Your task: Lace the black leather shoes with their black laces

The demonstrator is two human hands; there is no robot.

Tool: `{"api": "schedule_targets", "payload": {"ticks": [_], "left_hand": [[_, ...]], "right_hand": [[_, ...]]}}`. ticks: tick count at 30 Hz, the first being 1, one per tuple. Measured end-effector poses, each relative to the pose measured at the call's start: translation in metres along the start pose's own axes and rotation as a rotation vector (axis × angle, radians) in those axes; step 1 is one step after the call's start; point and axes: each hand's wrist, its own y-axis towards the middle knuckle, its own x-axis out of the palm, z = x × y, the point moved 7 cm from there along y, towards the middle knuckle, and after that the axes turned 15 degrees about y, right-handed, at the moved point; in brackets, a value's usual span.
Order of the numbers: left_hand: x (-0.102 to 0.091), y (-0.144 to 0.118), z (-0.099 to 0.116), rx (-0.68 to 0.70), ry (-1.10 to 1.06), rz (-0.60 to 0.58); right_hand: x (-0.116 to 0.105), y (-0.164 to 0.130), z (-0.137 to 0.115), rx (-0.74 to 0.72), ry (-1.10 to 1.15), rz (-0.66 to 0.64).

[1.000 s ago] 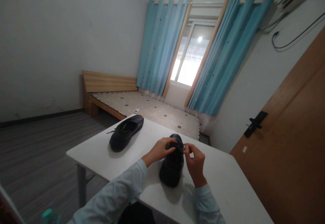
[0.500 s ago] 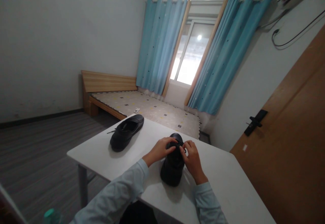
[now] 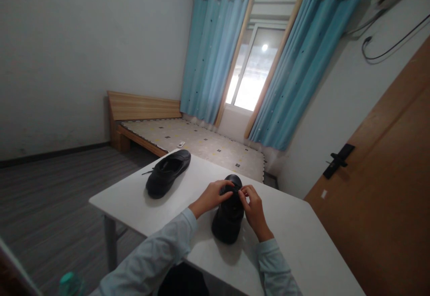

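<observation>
A black shoe (image 3: 227,224) stands on the white table (image 3: 285,224), heel toward me and toe pointing away. Both hands meet over its lacing. My left hand (image 3: 215,196) comes in from the left, thumb and fingers curled together on the shoelace area. From the right, my right hand (image 3: 252,206) pinches at the same spot with thumb and forefinger. The black shoelace itself barely shows against the black upper, and fingers cover much of it. A second black shoe (image 3: 161,180) rests farther left on the table, untouched, with a lace end sticking out at its left side.
Behind the table is a bed (image 3: 208,146) with a patterned mattress and a small white object (image 3: 181,144) on it. A wooden door (image 3: 379,166) with a black handle stands at right. A green-capped bottle (image 3: 69,282) is at the lower left. Blue curtains (image 3: 215,63) flank the window.
My right fingers have shifted slightly at the lacing, and a small dark loop beside them no longer shows. Both shoes keep their places on the table.
</observation>
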Motion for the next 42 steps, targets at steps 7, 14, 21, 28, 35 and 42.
{"api": "schedule_targets", "payload": {"ticks": [7, 14, 21, 28, 35, 42], "left_hand": [[0.000, 0.000, 0.000, -0.001, -0.005, 0.009], [0.000, 0.000, -0.001, -0.009, 0.001, -0.007], [-0.002, 0.000, 0.002, -0.021, 0.003, -0.007], [-0.004, -0.002, -0.001, -0.037, 0.013, -0.026], [-0.004, -0.003, -0.001, -0.034, -0.001, -0.016], [-0.007, -0.003, 0.004, -0.026, -0.002, -0.012]], "right_hand": [[-0.003, 0.001, -0.002, 0.008, 0.030, 0.024], [-0.007, 0.001, -0.003, 0.009, 0.029, 0.056], [-0.024, 0.003, -0.002, 0.020, 0.096, 0.163], [-0.063, 0.000, 0.013, 0.144, 0.257, 0.439], [-0.065, -0.005, 0.028, 0.227, 0.523, 0.543], [-0.065, -0.007, 0.036, 0.252, 0.624, 0.604]]}}
